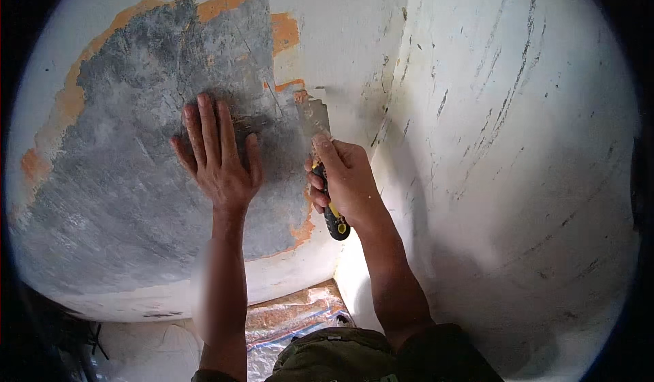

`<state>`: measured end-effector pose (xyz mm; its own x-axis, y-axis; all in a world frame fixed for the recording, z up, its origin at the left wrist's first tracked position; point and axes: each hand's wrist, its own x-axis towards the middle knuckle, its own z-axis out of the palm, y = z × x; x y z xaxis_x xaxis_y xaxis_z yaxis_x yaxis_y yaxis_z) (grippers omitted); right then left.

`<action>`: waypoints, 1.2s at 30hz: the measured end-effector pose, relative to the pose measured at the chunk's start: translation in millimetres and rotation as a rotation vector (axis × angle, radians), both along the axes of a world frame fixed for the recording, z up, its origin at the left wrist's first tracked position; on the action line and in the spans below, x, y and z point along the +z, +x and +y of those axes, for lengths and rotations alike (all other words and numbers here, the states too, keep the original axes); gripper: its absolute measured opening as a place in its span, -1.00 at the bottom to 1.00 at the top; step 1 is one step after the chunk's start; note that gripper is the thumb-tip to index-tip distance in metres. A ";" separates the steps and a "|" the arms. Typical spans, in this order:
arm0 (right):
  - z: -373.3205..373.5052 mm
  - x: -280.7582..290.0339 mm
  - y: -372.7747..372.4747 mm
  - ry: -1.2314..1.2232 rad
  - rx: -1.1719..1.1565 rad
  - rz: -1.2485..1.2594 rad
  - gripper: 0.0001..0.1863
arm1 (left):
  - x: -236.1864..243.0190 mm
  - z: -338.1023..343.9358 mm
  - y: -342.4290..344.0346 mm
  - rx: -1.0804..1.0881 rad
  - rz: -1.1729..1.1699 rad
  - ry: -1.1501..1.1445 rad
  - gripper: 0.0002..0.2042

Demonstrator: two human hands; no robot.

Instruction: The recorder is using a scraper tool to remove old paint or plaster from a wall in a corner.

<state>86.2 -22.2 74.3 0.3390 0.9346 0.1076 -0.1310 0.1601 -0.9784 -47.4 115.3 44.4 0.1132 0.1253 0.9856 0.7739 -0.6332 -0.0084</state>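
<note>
Nearest us, below the grey patch (122,205), are our dark green garment (334,355) and, lower right of the patch, a dark sleeve (443,355) on our right arm. Our left hand (223,171) lies palm down on the right half of the patch, fingers stretched upward and spread, the thumb apart. At the patch's right edge, our right hand (347,174) is wrapped around a scraper (315,116) with a black-and-yellow handle, thumb against the base of its metal blade. The blade points up, its tip just below an orange strip (291,84) bordering the patch; we cannot tell whether it presses the wall. White paint (327,27) surrounds the patch. Well right of it stands a white side wall (531,211) with dark streaks. Farthest, below the patch, a crumpled, striped plastic sheet (300,314) covers the floor.
</note>
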 end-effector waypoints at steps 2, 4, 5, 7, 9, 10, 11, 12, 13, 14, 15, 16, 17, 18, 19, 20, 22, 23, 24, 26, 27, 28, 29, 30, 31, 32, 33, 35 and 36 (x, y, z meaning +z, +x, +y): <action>0.3 -6.7 -1.0 -0.001 0.002 0.001 -0.51 | -0.4 1.0 -2.3 0.014 0.002 -0.013 -0.46; -4.8 -26.6 -4.4 -0.017 0.004 0.023 -0.49 | -2.5 0.8 -3.1 0.011 0.006 -0.013 -0.47; -6.3 -32.8 -4.7 -0.032 0.002 0.044 -0.47 | -2.9 0.5 -2.4 0.004 0.009 -0.013 -0.47; -5.0 -36.2 -1.5 -0.025 0.005 0.025 -0.48 | -3.6 -0.2 -0.8 0.003 0.006 -0.010 -0.47; -1.0 -30.4 -0.9 -0.020 0.009 0.009 -0.49 | -3.3 1.3 -0.7 0.003 0.005 -0.010 -0.48; 1.0 -15.9 -0.6 0.025 -0.022 -0.012 -0.50 | -1.1 0.2 0.6 -0.012 -0.006 0.009 -0.48; 4.9 -6.1 -0.4 0.068 -0.047 -0.029 -0.51 | -1.0 -0.4 0.8 -0.020 -0.012 0.025 -0.49; 8.9 -0.1 0.5 0.062 -0.047 -0.027 -0.51 | -0.9 -1.6 1.4 -0.020 -0.010 0.020 -0.49; 15.1 5.7 -0.1 0.097 -0.047 -0.016 -0.51 | 0.2 -0.7 0.5 -0.012 -0.005 0.011 -0.49; 18.2 7.9 -0.7 0.132 -0.048 -0.005 -0.52 | 0.6 0.0 -0.2 -0.003 0.000 0.002 -0.49; 14.8 0.7 1.0 0.141 -0.041 -0.020 -0.52 | -0.6 0.2 -0.5 -0.003 0.001 0.002 -0.49; 9.0 -6.4 2.7 0.145 -0.042 -0.027 -0.52 | 0.8 -1.5 1.1 0.005 0.015 0.016 -0.47; 7.7 -20.7 1.0 0.091 -0.022 0.013 -0.52 | -1.8 0.3 -1.4 0.023 0.041 0.026 -0.45; 5.8 -31.2 -3.0 0.037 -0.001 0.053 -0.52 | -3.9 1.8 -3.8 0.031 0.044 0.028 -0.45; 0.7 -35.4 -6.4 -0.032 -0.037 0.045 -0.50 | -4.7 1.0 -3.0 0.025 0.040 0.022 -0.45; -0.1 -34.3 -5.6 -0.032 -0.037 0.044 -0.50 | -5.1 0.7 -2.4 0.019 0.036 0.015 -0.45; -4.1 -31.7 -3.6 -0.028 -0.019 -0.008 -0.49 | -3.9 0.7 -1.3 0.024 0.034 0.021 -0.45; 0.2 -29.6 -2.9 0.024 0.004 -0.002 -0.49 | -2.9 0.2 -0.8 0.030 0.034 0.027 -0.45; 3.5 -22.0 -1.8 0.023 0.000 -0.001 -0.49 | -1.2 -0.7 -1.1 0.027 0.035 0.026 -0.45; 7.4 -0.5 -3.3 0.028 0.013 0.058 -0.51 | -0.7 -1.4 -2.0 0.035 0.014 -0.014 -0.46; 10.2 -3.1 -3.9 0.034 0.002 0.059 -0.52 | -2.1 -0.9 -1.8 0.031 0.017 -0.018 -0.46; 9.4 -4.5 -2.0 0.035 0.000 0.059 -0.52 | -2.4 0.5 -1.1 0.020 0.010 -0.004 -0.46; 7.8 -5.8 -0.2 0.041 0.003 0.044 -0.53 | -2.9 1.1 0.2 0.008 0.003 0.011 -0.46; 6.5 -7.7 1.2 0.049 0.006 0.029 -0.53 | -3.8 0.9 2.2 0.006 0.002 0.012 -0.46; 6.4 -15.6 -0.9 0.053 0.011 0.031 -0.53 | -3.6 1.4 0.4 0.016 0.008 0.009 -0.46; 6.3 -28.4 -3.7 0.032 0.009 0.031 -0.53 | -2.9 2.9 -1.2 0.023 0.013 0.008 -0.46; 5.9 -35.8 -7.4 0.011 0.008 0.030 -0.53 | -2.7 3.6 -3.6 0.027 0.013 0.015 -0.46; 1.1 -34.7 -10.0 0.014 -0.012 0.028 -0.53 | -2.9 1.5 -3.3 0.022 0.035 0.015 -0.45; 0.4 -32.4 -9.9 0.013 -0.031 0.030 -0.54 | -1.6 0.8 -2.5 0.023 0.031 0.021 -0.45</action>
<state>76.3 -21.8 41.9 0.3714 0.9221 0.1088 -0.1548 0.1771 -0.9719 -49.9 116.1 42.7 0.1411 0.1078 0.9841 0.7876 -0.6145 -0.0457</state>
